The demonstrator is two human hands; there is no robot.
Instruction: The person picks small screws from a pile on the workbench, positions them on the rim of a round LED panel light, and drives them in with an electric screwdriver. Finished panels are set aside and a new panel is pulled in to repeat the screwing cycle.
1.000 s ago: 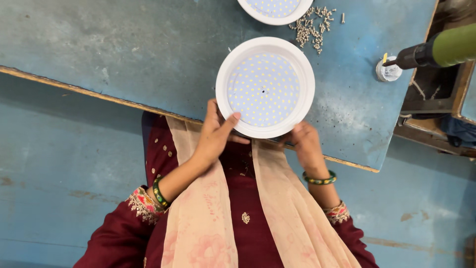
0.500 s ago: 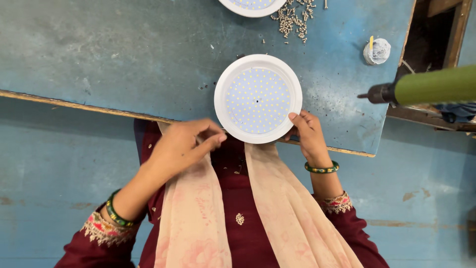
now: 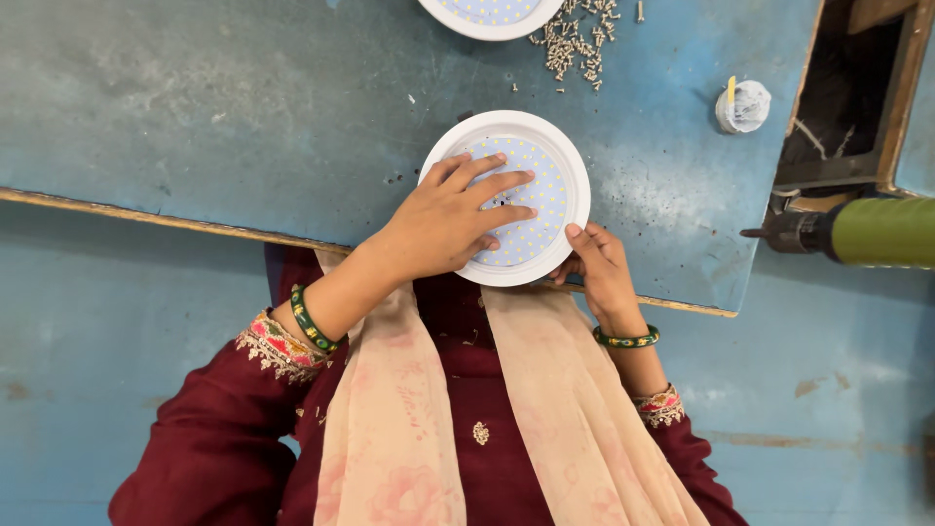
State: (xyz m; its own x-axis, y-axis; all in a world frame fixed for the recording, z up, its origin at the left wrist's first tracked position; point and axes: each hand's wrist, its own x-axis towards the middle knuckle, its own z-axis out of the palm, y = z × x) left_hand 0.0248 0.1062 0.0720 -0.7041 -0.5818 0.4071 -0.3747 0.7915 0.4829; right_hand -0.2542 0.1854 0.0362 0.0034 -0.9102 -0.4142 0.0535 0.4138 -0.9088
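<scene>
Loose screws (image 3: 577, 41), green screwdriver (image 3: 857, 232)

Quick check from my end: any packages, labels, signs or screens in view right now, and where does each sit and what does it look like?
None in view: no packages, labels, signs or screens.
Round white LED panel: near table edge, left hand flat on it, right hand at its rim.
Second round white panel: top edge, cut off.
Small white roll: right side of blue table.
Pile of screws: beside second panel.
</scene>
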